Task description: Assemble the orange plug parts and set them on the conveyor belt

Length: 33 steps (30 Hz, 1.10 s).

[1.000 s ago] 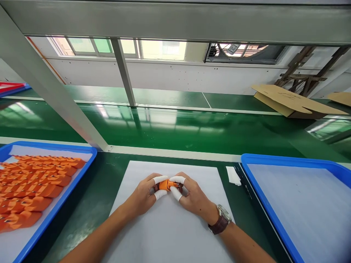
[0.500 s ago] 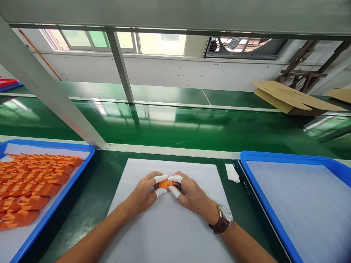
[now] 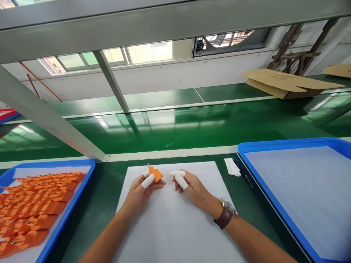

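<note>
My left hand (image 3: 142, 188) pinches a small orange plastic piece with thin metal prongs (image 3: 155, 174), raised over a white sheet (image 3: 175, 223). Its prongs point up and to the left. A short gap to the right is my right hand (image 3: 189, 184), its thumb and forefinger closed together with nothing visible between them. White finger covers sit on the thumb and forefinger of both hands. On the left, a blue tray (image 3: 91, 168) carries rows of many similar orange pieces (image 3: 41, 208).
To the right stands another blue tray (image 3: 270, 145) lined with white paper. Beside it lie a small white slip (image 3: 231, 167) and dark thin sticks (image 3: 244, 172). A grey metal post (image 3: 63, 128) slants down at the left. Cardboard (image 3: 290, 82) rests on the far green surface.
Both hands were on the orange piece; the right hand has let go and moved slightly right. The left hand has turned the piece so its prongs point up-left. The view has tilted.
</note>
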{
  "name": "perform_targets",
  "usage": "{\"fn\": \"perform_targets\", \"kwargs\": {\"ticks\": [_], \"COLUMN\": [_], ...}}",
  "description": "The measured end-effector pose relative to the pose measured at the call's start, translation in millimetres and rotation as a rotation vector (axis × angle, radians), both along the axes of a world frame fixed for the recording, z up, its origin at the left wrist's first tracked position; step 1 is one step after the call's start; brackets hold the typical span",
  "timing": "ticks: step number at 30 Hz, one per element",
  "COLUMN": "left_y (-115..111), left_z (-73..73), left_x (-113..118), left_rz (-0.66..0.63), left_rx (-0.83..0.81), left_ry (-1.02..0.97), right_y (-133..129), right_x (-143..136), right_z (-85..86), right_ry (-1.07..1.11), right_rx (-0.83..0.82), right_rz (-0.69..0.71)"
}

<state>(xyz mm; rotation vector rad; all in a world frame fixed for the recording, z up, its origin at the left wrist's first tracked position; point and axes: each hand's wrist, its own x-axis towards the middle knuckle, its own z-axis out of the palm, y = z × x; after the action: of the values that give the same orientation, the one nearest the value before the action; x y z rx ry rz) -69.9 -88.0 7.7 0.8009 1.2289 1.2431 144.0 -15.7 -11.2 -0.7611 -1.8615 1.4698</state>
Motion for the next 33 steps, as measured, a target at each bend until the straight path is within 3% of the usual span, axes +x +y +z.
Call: {"fn": "perform_targets", "kwargs": {"ticks": [5,12,16,18,21,25,28,31,33], "left_y": [5.2,1.2,-1.0,-4.6,-20.9,-66.8,-116.0,-171.9,-207.8], "left_z": [5.2,2.6,2.3,12.3,40.9,85.9,106.0,103.2,89.4], "left_x": [-6.6,0.5,5.2,2.3,-10.6,-54.5,-115.0,-187.0,-229.0], "left_rz": [0.025,-0.012,0.101,0.182,0.313,0.559,0.833,1.206,1.387], "left_rx": [-0.052,0.032,0.151,0.226,0.376,0.547,0.532,0.445,0.234], "left_ry": [-0.222,-0.142,-0.010,0.057,0.152,0.332,0.573,0.785,0.905], "right_y": [-1.2,-3.2,-7.0,-8.2,-9.4,-7.6,-5.4,-6.2,-7.9], "right_x": [1.9,2.2,1.7,1.4,2.0,4.5,4.1,1.3,-0.4], "right_z": [5.2,4.4,-1.8,-5.4,-11.0,-21.2,-28.2,-29.7,-27.7], "right_ry": [-0.055,-0.086,-0.111,-0.134,-0.207,-0.242,-0.254,-0.236,-0.242], "right_rx": [0.153,0.169,0.219,0.230,0.222,0.230,0.240,0.239,0.230], "right_rz": [0.033,0.034,0.044,0.044,0.047,0.055,0.096,0.049,0.029]}}
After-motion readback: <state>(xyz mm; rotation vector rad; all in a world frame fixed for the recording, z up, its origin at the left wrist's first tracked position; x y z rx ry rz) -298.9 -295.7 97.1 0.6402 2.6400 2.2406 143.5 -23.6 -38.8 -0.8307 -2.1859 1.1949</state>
